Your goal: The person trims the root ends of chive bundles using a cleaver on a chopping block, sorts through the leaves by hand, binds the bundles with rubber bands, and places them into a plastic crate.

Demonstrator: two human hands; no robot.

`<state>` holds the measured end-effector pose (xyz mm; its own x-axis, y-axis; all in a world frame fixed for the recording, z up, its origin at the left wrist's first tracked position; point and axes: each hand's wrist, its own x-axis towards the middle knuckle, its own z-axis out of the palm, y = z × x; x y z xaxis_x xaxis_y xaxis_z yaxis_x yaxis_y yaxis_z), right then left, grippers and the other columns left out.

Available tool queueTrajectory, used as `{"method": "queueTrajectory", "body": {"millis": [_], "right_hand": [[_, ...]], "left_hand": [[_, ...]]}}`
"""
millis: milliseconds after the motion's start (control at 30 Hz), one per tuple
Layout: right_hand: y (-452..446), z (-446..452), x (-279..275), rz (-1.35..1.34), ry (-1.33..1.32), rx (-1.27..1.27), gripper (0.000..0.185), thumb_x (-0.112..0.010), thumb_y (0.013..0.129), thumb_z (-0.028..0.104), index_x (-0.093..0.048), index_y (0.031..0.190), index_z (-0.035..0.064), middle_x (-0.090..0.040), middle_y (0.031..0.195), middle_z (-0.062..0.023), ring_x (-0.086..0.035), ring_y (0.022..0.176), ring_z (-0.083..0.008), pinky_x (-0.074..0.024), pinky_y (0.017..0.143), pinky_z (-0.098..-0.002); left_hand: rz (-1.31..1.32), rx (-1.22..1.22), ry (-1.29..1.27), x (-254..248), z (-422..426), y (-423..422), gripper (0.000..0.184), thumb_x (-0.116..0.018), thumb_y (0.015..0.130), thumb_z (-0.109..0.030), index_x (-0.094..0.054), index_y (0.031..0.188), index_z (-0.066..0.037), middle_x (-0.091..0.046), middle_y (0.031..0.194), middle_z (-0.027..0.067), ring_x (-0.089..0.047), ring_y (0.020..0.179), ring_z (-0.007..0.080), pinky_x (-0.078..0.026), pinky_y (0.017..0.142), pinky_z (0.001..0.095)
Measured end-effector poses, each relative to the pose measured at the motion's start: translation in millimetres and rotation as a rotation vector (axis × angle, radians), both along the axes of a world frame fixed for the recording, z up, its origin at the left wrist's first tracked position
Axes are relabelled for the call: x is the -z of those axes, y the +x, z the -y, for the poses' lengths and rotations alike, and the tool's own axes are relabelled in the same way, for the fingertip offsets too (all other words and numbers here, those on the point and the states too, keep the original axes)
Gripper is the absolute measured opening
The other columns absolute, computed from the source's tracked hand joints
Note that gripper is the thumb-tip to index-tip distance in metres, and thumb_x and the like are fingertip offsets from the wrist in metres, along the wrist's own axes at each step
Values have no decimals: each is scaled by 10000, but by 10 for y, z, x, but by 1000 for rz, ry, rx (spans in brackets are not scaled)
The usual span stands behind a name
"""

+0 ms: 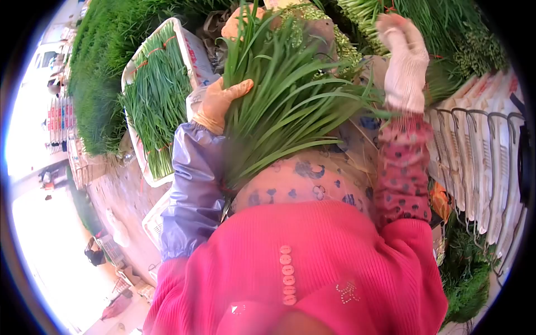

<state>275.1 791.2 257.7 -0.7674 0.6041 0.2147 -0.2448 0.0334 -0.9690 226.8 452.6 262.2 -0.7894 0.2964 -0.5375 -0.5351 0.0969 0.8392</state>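
Observation:
My left hand (215,105), in a thin orange glove, is closed round a large loose bunch of garlic chives (279,95). The long flat leaves fan out across my lap to the right, and their lower part blurs near my left sleeve. Raised at the upper right, my right hand (402,50) wears a whitish knit glove and is apart from the bunch. Its fingers look curled together; whether anything small is between them is hidden. Just beyond it lie pale green stems (360,25) and a tied green bundle (430,33).
To my left stands a white crate (187,47) packed with banded green bundles (159,92). Heaped feathery greens (103,78) lie behind it. Stacked white crates (474,151) rise close on my right, with more greens (469,279) below them. A patterned apron (312,181) covers my lap.

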Motion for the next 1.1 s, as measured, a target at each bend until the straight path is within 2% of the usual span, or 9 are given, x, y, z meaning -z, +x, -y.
{"method": "queueTrajectory", "body": {"millis": [67, 133, 200, 433, 533, 633, 767, 933, 1100], "right_hand": [[212, 444, -435, 73, 178, -463, 379, -790, 816, 170, -674, 1161, 63, -704, 1102, -77, -672, 1034, -211, -549, 904, -342], [265, 849, -488, -162, 1001, -652, 690, -857, 715, 293, -584, 1319, 102, -599, 1357, -83, -505, 1330, -281, -386, 1119, -431], [301, 1263, -141, -72, 1325, -754, 840, -886, 643, 375, -543, 1365, 118, -512, 1441, -103, -376, 1426, -286, -291, 1134, -537], [522, 1337, -85, 615, 1312, -1082, 704, -823, 701, 411, -581, 1281, 94, -606, 1271, -88, -535, 1251, -284, -370, 1071, -484], [672, 1088, 117, 174, 1137, -808, 664, -793, 737, 369, -573, 1280, 56, -576, 1316, -128, -516, 1269, -315, -387, 1061, -472], [655, 792, 159, 380, 1130, -803, 637, -784, 758, 340, -567, 1289, 64, -518, 1405, -154, -459, 1332, -345, -375, 1084, -480], [585, 514, 154, 584, 1238, -439, 682, -768, 810, 394, -519, 1367, 89, -472, 1478, -138, -413, 1385, -337, -352, 1121, -486], [551, 597, -122, 201, 1085, -172, 413, -747, 833, 138, -628, 1224, 76, -645, 1259, -106, -622, 1142, -311, -514, 957, -388], [576, 924, -363, 24, 836, -451, 345, -738, 766, 16, -693, 1097, 105, -696, 1132, -77, -657, 1059, -290, -534, 904, -391]], "left_hand": [[60, -1, 60, 0, -34, 15, 372, -745, 908, -138, -612, 1224, 6, -713, 1064, 108, -708, 864, 195, -599, 766, 338], [112, 30, 108, -25, -38, 11, 348, -704, 944, -161, -621, 1249, -15, -699, 1119, 73, -690, 949, 176, -582, 820, 328], [60, -10, 112, 96, 55, -12, 355, -683, 958, -158, -619, 1279, -21, -690, 1152, 65, -674, 983, 162, -562, 856, 317], [39, -161, 127, 323, 215, -69, 406, -681, 946, -112, -600, 1336, -33, -687, 1159, 73, -680, 977, 165, -575, 845, 314], [58, -184, 144, 387, 242, -126, 362, -674, 937, -52, -621, 1294, -19, -692, 1124, 76, -684, 946, 175, -582, 825, 323], [74, -177, 136, 431, 280, -155, 351, -672, 933, -43, -626, 1280, -17, -698, 1100, 73, -680, 946, 172, -576, 839, 313], [42, -168, 156, 399, 263, -133, 364, -682, 929, -54, -620, 1285, -13, -695, 1111, 75, -679, 944, 175, -574, 847, 315], [64, -132, 198, 312, 202, -94, 408, -697, 926, -83, -592, 1313, -11, -689, 1116, 76, -681, 932, 171, -581, 822, 318], [78, -178, 147, 300, 182, -77, 363, -702, 931, -98, -611, 1275, -24, -695, 1078, 67, -688, 895, 168, -590, 800, 322]]}}
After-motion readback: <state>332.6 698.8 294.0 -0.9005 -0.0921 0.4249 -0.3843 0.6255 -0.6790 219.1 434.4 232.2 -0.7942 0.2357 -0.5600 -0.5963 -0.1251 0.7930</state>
